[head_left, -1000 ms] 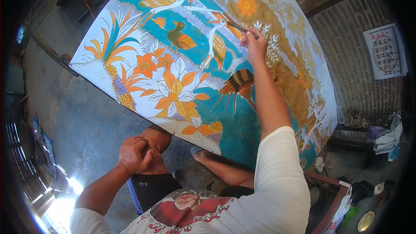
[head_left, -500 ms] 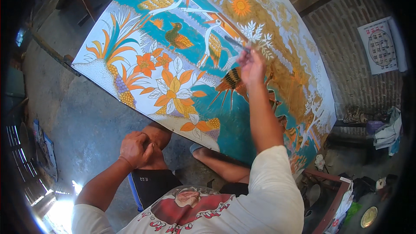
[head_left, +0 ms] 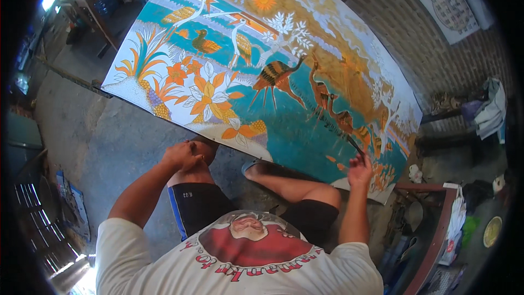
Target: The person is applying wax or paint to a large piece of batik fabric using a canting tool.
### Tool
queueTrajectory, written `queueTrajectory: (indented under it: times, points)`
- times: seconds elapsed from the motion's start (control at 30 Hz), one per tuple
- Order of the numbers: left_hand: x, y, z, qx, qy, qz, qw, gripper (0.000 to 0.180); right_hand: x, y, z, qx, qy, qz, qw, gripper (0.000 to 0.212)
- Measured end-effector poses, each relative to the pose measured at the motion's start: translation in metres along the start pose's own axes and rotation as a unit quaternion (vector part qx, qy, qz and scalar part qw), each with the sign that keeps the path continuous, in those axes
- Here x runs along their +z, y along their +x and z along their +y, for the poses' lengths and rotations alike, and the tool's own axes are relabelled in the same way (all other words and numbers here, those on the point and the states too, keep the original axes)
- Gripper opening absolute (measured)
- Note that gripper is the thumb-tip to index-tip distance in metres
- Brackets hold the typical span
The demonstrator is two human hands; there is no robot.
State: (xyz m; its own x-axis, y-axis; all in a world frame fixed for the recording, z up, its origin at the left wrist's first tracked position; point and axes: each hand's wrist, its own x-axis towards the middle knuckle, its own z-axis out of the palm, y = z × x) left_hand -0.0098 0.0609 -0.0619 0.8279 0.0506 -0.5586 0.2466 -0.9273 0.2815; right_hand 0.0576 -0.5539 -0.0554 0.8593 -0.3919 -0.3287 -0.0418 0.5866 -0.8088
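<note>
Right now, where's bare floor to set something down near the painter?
Free: grey concrete floor between the painted cloth, the left hand on the knee and the metal grating. Crowded: lower right, where the right hand holds a brush beside a red-framed stand with bags and containers.

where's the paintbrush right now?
Head view: the paintbrush is in the right hand, at the right, its tip at the lower right part of the painted cloth, beside the brown birds.
</note>
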Motion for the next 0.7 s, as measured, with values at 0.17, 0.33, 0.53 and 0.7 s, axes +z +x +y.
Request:
queueTrajectory:
  times: [0.17, 0.33, 0.53, 0.7]
  points:
    - [0.038, 0.046, -0.02, -0.006, 0.017, -0.119, 0.993, 0.078, -0.214, -0.085, -0.063, -0.072, -0.016, 0.18, 0.981, 0.028]
    - [0.079, 0.132, -0.038, 0.148, 0.092, -0.227, 0.958, 0.083, -0.383, -0.254, -0.056, -0.064, -0.047, 0.435, 0.897, 0.041]
    - [0.039, 0.112, -0.058, 0.057, 0.027, -0.231, 0.971, 0.086, -0.498, -0.394, 0.013, -0.074, 0.183, 0.3, 0.933, 0.067]
    - [0.032, 0.08, 0.002, -0.029, 0.133, -0.179, 0.974, 0.088, -0.481, -0.458, 0.051, 0.063, -0.028, 0.649, 0.758, 0.033]
